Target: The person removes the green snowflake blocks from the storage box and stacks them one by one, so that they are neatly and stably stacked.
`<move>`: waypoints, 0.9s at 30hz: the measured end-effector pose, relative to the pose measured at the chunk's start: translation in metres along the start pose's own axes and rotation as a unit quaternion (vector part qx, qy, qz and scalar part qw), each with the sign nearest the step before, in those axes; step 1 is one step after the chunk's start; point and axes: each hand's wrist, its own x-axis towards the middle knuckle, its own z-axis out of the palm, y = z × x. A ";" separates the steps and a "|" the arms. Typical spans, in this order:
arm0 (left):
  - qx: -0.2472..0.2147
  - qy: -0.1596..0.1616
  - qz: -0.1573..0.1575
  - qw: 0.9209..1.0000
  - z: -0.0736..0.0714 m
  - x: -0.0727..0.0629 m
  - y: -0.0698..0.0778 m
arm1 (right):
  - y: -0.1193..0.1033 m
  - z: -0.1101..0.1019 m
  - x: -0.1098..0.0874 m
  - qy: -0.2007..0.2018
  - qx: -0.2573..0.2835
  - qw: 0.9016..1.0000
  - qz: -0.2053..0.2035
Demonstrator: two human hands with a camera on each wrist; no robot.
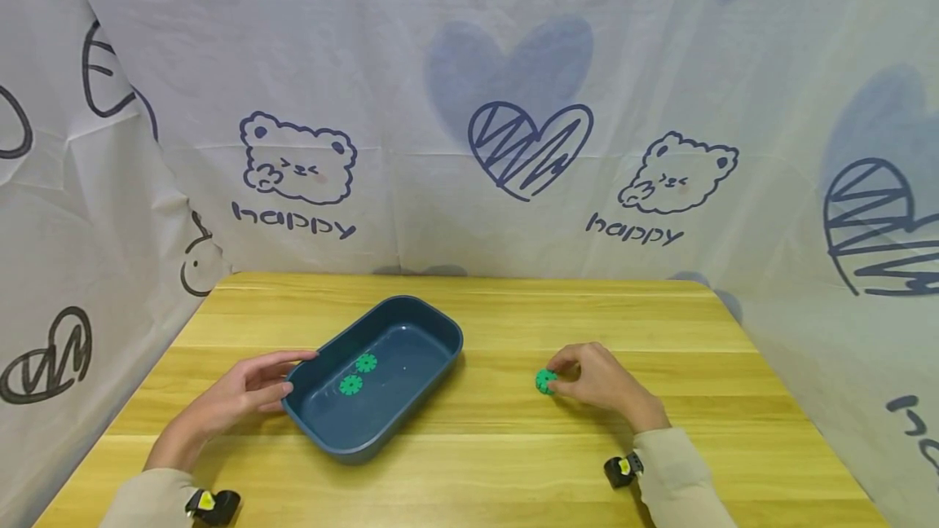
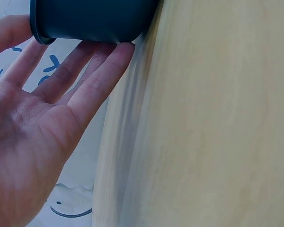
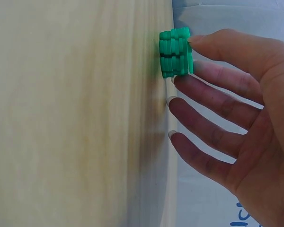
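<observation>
A dark blue rectangular plastic box [image 1: 421, 332] stands slanted on the table, with two green notched discs [image 1: 366, 363] lying flat on its floor. My left hand [image 1: 245, 388] holds the box's near left end; in the left wrist view the thumb [image 2: 9, 33] is at the rim and the other fingers [image 2: 102, 78] touch the outer wall. To the right of the box, my right hand [image 1: 605, 377] has thumb and forefinger on a small stack of green notched discs [image 1: 544, 381]. The right wrist view shows the stack [image 3: 173, 54] several layers thick, the other fingers spread below it.
The light wooden table [image 1: 499, 463] lies under everything. A white cloth [image 1: 411, 186] with hearts, bears and lettering hangs behind the table and at both sides. A small black wrist device [image 1: 622, 469] sits by the right sleeve, another [image 1: 214, 505] by the left.
</observation>
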 end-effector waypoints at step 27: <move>-0.001 -0.003 -0.008 1.000 0.000 0.000 -0.001 | -0.018 -0.007 0.006 0.018 -0.001 1.000 -0.012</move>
